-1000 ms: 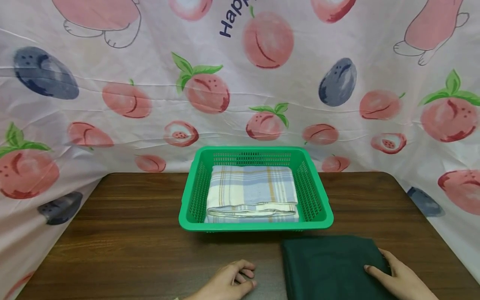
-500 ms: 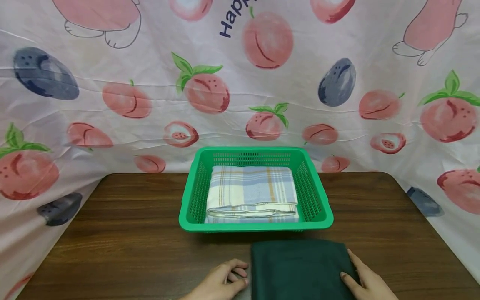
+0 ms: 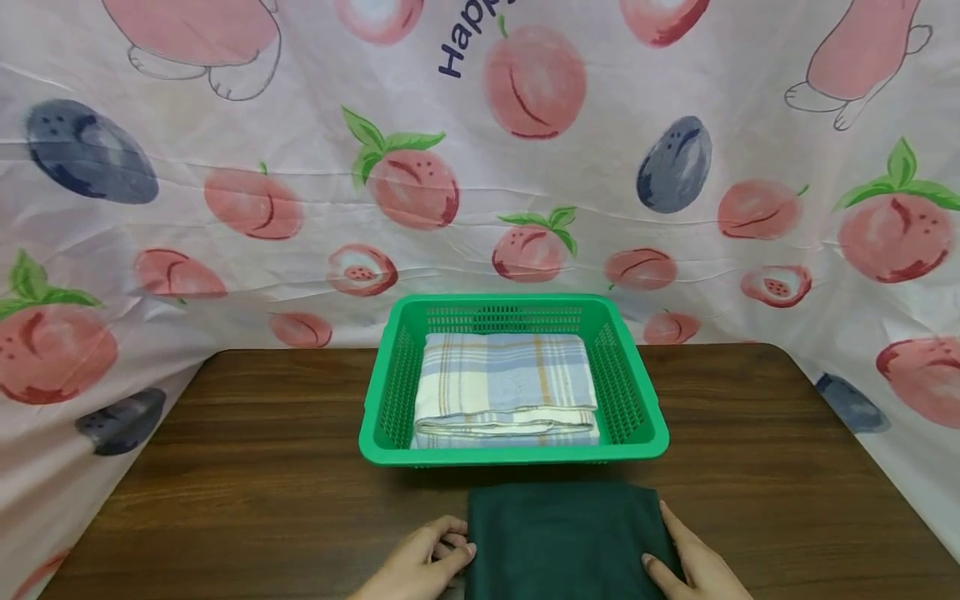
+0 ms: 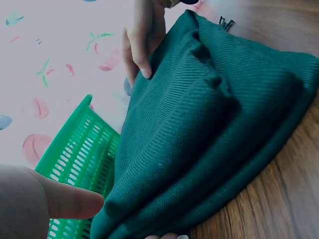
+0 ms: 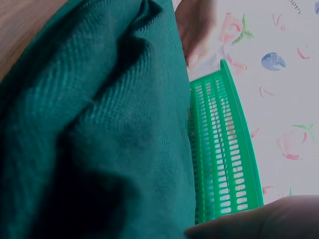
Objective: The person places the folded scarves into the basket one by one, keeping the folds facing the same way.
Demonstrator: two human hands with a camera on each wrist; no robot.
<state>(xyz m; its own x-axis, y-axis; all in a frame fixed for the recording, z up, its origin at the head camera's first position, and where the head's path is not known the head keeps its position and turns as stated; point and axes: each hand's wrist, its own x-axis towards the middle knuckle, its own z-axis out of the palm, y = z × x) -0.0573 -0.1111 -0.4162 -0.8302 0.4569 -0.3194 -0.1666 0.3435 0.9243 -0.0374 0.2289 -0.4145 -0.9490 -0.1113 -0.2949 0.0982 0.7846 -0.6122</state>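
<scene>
Green cloth (image 3: 562, 542) slid left; backdrop (image 3: 300, 125) reads "Happ".

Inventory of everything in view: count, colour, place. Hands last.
Folded cloth: 1, dark green, on the table in front of the basket
Basket: 1, bright green, toward the table's far side
Plaid fabric: 1 folded stack (number of pieces unclear), white, pale blue and yellow, inside the basket
Table: 1, brown, under everything
Printed sheet: 1, white with pink, blue and green print, behind and beside the table
Left hand: 1, at the cloth's left edge
Right hand: 1, at its right edge
</scene>
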